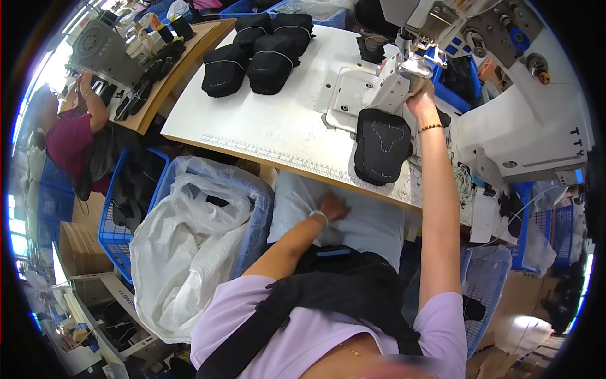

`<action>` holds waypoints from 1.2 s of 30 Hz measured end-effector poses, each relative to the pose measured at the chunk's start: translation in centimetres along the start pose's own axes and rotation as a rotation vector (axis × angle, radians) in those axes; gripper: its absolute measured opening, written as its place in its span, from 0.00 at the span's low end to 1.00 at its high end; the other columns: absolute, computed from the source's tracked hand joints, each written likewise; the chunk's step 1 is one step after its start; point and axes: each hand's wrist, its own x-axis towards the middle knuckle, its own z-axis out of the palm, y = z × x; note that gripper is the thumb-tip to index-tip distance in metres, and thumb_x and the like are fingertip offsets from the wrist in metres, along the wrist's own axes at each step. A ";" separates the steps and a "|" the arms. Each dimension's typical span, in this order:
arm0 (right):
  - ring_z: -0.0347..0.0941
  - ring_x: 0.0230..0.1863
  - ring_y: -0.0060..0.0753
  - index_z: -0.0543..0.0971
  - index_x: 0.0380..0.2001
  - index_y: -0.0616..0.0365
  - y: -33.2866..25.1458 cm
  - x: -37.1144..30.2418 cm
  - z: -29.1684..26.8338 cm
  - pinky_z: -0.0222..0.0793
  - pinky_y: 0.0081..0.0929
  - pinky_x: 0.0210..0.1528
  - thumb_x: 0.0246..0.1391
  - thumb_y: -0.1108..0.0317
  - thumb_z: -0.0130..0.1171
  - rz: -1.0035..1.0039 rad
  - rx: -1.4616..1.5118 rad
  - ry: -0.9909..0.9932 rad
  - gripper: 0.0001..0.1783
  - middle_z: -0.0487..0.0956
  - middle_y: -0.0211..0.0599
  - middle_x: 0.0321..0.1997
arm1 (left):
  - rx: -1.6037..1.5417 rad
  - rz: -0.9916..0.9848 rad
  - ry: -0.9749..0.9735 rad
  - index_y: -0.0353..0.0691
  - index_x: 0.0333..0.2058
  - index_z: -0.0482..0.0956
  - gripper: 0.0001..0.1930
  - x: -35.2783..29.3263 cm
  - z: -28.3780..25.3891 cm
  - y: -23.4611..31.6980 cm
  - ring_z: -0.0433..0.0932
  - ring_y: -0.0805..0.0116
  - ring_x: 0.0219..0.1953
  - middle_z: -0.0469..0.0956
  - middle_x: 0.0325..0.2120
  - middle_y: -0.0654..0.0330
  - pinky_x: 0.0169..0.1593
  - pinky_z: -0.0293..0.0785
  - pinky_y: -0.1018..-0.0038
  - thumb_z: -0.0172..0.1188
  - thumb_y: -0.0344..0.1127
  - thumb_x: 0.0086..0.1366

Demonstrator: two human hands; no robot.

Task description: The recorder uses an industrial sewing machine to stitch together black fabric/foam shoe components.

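Nearest, the left hand [334, 207] is just over or on a pale blue cloth [374, 221] below the table's near edge; its fingers are loosely curled and blurred, so I cannot tell whether they hold anything. Beyond it, the black padded piece [382, 148] lies on the right part of the white table [246, 123], by the near edge and left of the right forearm. Its long axis runs roughly near to far, its far end pointing toward the sewing machine head [392, 85] and its rounded end toward the person; pale stitching shows on top. Farther on, the right hand [421, 102] reaches up to the head; the machine hides its fingertips, so its grip cannot be told. To work well here, I would keep those fingers clear of the needle area and the piece flat and square before feeding it. Farthest left sit four banded black bundles [271, 66].
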 end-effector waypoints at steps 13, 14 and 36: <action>0.67 0.57 0.40 0.69 0.55 0.54 -1.7 1.3 -1.9 0.61 0.39 0.61 0.59 0.48 0.41 0.112 0.062 -0.135 0.28 0.73 0.38 0.55 | -0.039 0.258 -0.300 0.43 0.41 0.81 0.18 4.6 -0.1 0.5 0.76 0.53 0.46 0.79 0.41 0.51 0.53 0.68 0.66 0.47 0.46 0.63; 0.67 0.57 0.40 0.68 0.55 0.53 -0.6 0.3 0.2 0.61 0.41 0.61 0.58 0.48 0.42 0.069 0.009 0.191 0.28 0.73 0.36 0.55 | -0.066 0.244 -0.283 0.43 0.41 0.80 0.18 4.5 -1.2 0.1 0.76 0.54 0.47 0.79 0.41 0.51 0.53 0.68 0.66 0.47 0.45 0.63; 0.73 0.50 0.37 0.72 0.51 0.59 1.8 0.7 -4.6 0.67 0.36 0.56 0.62 0.53 0.41 0.081 0.137 -0.035 0.24 0.77 0.38 0.50 | -0.258 0.658 -0.092 0.42 0.47 0.77 0.16 7.5 -15.2 6.7 0.73 0.58 0.50 0.77 0.45 0.52 0.55 0.66 0.66 0.47 0.41 0.65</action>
